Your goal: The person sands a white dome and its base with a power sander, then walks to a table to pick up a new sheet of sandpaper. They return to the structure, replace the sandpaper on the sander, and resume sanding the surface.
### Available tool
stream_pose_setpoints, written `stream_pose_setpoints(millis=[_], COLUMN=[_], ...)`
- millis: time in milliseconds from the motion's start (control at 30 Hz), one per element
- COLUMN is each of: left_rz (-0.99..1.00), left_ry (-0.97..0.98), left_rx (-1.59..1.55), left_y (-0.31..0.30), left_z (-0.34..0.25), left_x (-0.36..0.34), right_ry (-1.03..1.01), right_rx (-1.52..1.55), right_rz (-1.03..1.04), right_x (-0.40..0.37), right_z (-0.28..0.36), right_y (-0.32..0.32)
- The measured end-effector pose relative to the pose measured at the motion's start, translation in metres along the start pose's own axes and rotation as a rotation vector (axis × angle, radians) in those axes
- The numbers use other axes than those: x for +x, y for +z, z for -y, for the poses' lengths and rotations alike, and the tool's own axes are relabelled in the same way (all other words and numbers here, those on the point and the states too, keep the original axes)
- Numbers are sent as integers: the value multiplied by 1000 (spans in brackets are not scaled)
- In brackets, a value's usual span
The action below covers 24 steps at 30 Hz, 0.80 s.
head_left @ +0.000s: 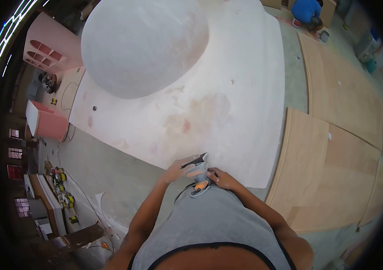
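Note:
Close against my torso I hold a grey and orange power sander (197, 173), its dark pad tipped up and facing away from me. My left hand (180, 169) is wrapped around the sander near its pad, thumb and fingers on either side. On the other side, the curled fingers of my right hand (220, 177) grip the sander's edge; part of the grip is hidden. Just beyond the tool lies a large white panel (254, 112) with brownish and pink patches. A big rounded pale dome (146, 45) rises from its far part.
Wooden panels (326, 171) lie on the floor at right. A person in blue (307, 11) crouches at the far right by a bucket (296, 23). Pink furniture (54, 42) stands at left, with power tools (65, 200) and cables (81, 193) lower down.

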<state>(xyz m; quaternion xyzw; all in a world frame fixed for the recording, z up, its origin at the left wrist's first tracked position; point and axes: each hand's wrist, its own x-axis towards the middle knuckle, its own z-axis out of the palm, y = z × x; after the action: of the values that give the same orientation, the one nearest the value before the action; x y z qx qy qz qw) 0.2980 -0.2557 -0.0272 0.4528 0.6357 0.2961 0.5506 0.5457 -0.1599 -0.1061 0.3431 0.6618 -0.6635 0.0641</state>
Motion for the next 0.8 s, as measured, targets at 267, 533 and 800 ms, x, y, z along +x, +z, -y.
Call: stream_pose_setpoints(millis=[267, 533, 800], left_rz=[-838, -979, -657], left_ry=[1, 451, 748], left_rx=[-424, 38, 432], left_y=[53, 10, -33], left_z=[52, -48, -117], left_x=[-66, -75, -21], right_ry=[266, 68, -181], right_rx=[657, 436, 1138], right_rz=[330, 446, 79], right_x=[6, -1, 3], right_z=[57, 153, 146], right_y=[-6, -36, -12])
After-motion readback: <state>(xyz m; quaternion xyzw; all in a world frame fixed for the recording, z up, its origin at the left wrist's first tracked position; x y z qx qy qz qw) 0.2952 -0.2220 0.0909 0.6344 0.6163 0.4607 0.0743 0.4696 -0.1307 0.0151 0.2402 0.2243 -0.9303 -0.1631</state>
